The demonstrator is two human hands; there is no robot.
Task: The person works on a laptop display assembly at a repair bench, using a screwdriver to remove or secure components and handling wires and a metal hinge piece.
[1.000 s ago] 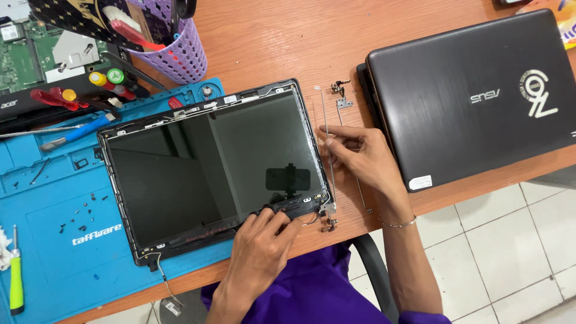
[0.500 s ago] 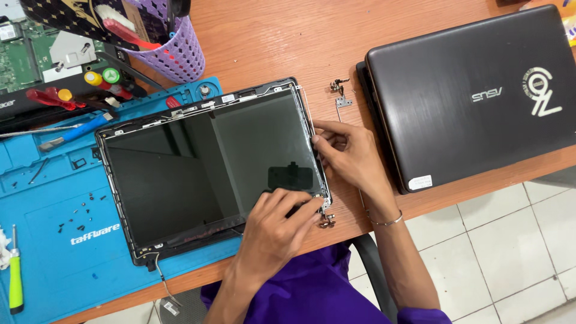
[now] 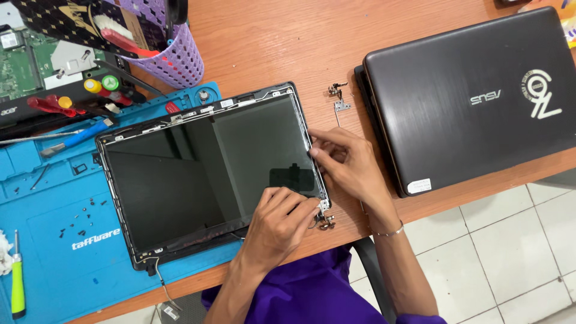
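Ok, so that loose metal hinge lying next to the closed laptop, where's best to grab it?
Pinch the hinge by its flat plate end, coming straight down from above. It lies flat on the wooden table, clear of the closed laptop and the screen, so its thin edges are free on both sides.

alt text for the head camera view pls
Both hands work the right edge of a bare laptop screen panel on a wooden desk: left hand at its lower corner, right hand above. A closed dark laptop lies to the right.
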